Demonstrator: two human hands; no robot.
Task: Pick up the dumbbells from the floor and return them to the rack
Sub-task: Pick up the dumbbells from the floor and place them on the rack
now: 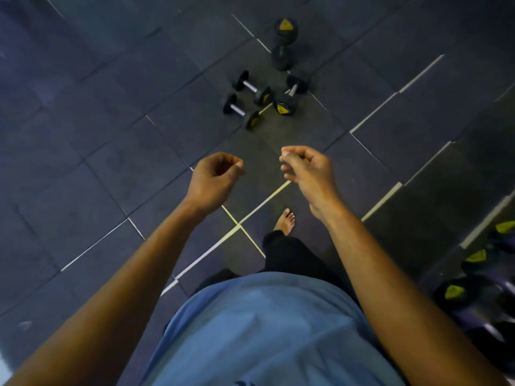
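**Empty hands, four dumbbells ahead on the floor**

Nearest is the blue shirt [267,330], with dark trousers and one bare foot [284,222] stepping out on the dark rubber floor tiles [111,135]. Both forearms reach forward. The left hand [213,181] is loosely curled, its fingers [237,165] bent in toward the thumb and holding nothing. The right hand [305,169] is curled the same way, fingertips [287,160] drawn together, also empty.

At about 4 o'clock, at the frame's edge, the rack [485,288] holds several dark weights with yellow end labels.

Beyond the fingers, toward 12 o'clock and well apart from both hands, four dumbbells lie clustered on the floor. The closest small dumbbell [241,110] lies beside a second small dumbbell [252,87], both with bare metal handles. Just right of them, at about 1 o'clock, lies a third dumbbell [291,96]. Farthest off lies the large dumbbell [284,43], its yellow-marked end pointing away.
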